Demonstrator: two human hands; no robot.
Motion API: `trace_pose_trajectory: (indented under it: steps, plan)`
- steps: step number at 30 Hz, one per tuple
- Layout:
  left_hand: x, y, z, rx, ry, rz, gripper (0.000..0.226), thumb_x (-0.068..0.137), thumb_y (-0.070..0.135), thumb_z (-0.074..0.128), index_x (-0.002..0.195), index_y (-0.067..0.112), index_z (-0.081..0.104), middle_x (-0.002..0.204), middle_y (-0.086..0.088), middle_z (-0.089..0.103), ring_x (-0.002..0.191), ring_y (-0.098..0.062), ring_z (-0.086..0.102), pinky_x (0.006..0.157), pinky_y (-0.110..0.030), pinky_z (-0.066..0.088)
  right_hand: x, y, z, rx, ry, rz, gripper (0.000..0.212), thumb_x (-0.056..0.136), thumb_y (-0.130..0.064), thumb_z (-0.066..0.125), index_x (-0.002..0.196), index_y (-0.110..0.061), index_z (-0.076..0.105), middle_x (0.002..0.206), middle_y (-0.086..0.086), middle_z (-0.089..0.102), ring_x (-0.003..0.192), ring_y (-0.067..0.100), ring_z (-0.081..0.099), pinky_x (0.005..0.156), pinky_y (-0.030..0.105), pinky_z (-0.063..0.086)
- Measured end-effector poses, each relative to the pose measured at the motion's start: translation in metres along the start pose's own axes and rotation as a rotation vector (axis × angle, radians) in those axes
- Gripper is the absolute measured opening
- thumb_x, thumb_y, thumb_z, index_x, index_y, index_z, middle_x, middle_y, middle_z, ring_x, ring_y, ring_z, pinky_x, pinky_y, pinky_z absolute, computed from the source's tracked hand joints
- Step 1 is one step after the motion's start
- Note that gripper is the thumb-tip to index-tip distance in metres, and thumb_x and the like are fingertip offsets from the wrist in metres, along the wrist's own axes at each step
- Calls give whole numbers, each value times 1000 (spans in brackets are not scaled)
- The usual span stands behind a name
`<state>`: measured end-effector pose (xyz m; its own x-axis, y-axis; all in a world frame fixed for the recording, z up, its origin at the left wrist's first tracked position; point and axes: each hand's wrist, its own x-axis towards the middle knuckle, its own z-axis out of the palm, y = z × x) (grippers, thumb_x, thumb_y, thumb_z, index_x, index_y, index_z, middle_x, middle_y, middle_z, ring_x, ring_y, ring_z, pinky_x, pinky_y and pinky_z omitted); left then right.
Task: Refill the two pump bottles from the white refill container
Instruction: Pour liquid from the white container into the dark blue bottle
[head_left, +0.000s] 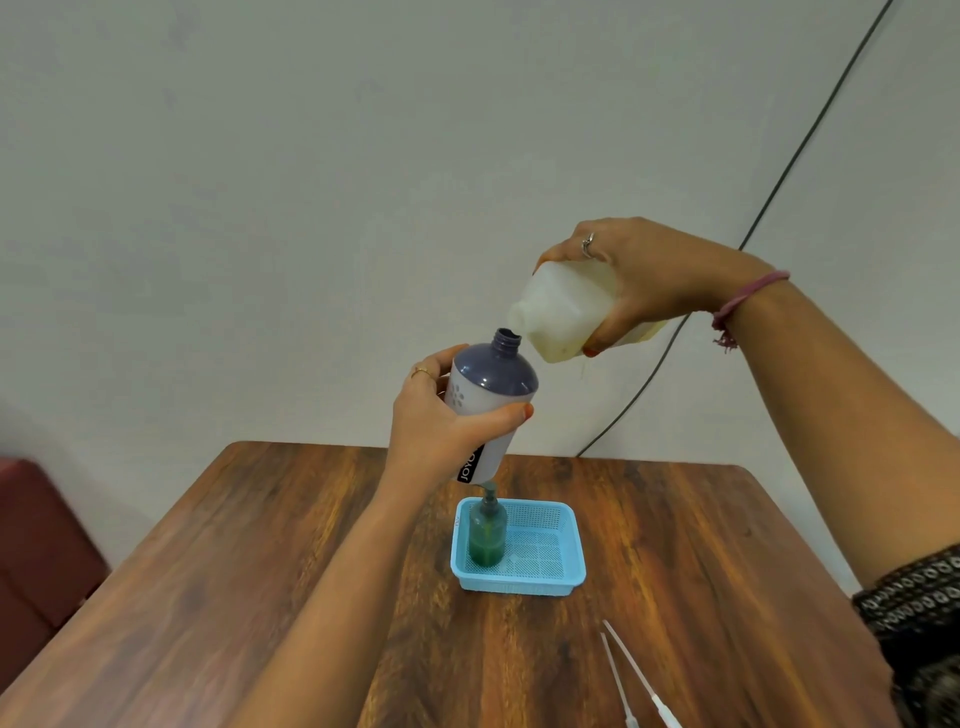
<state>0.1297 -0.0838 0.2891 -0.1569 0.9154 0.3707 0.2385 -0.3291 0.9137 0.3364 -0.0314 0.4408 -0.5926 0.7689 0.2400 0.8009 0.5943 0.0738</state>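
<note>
My left hand (436, 421) grips a purple and white bottle (491, 395) with its pump off and its neck open, held tilted above the table. My right hand (660, 280) holds the white refill container (566, 312) tipped on its side. The container's mouth points down-left, just right of the bottle's open neck and slightly above it. No stream of liquid shows between them. A green pump bottle (487, 535) with its pump on stands upright in the left part of a blue mesh basket (550, 577).
The basket sits near the middle of a wooden table (260, 571). White tweezer-like tongs (634, 680) lie near the table's front right. A black cable (779, 182) runs down the wall behind. A dark red seat (36, 535) stands at the left.
</note>
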Motion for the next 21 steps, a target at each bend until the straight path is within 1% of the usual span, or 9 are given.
trace_pose_trajectory:
  steps: [2, 6, 10, 14, 18, 21]
  plan:
    - [1, 0, 0, 5, -5, 4, 84, 57, 33, 93, 129, 25, 51, 119, 5, 59, 101, -9, 61, 74, -22, 56, 1, -1, 0, -5, -2, -8, 87, 58, -36, 89, 134, -34, 47, 114, -6, 51, 103, 13, 46, 83, 27, 40]
    - [0, -1, 0, 0, -7, 0, 84, 57, 33, 93, 129, 25, 51, 119, 5, 59, 101, -8, 61, 72, -20, 55, 1, -3, -2, -13, 0, -9, 86, 59, -34, 89, 135, -33, 47, 113, -7, 49, 102, 12, 44, 81, 25, 37]
    - [-2, 0, 0, -9, -7, -3, 83, 56, 33, 93, 128, 26, 51, 119, 5, 59, 102, -9, 61, 73, -21, 55, 1, -5, -3, -17, 0, -15, 84, 57, -36, 89, 131, -36, 49, 113, -5, 51, 102, 13, 46, 83, 29, 43]
    - [-4, 1, -1, -19, -3, -7, 83, 56, 32, 93, 127, 26, 52, 119, 5, 59, 102, -9, 61, 73, -22, 56, 0, -7, -5, -20, 2, -15, 85, 57, -34, 89, 132, -35, 49, 112, -6, 51, 102, 12, 45, 83, 27, 40]
    - [-5, 1, -2, -24, -2, -14, 82, 56, 32, 93, 127, 27, 52, 119, 6, 59, 101, -7, 61, 73, -22, 56, 1, -10, -6, -37, -10, -10, 86, 57, -34, 89, 132, -36, 48, 111, -6, 49, 104, 13, 45, 87, 31, 44]
    - [-5, 1, -2, -13, -6, -14, 83, 57, 32, 93, 128, 27, 51, 119, 6, 59, 101, -8, 60, 71, -19, 54, 2, -11, -7, -55, -10, -12, 86, 57, -35, 89, 133, -35, 48, 111, -6, 49, 101, 12, 42, 84, 28, 40]
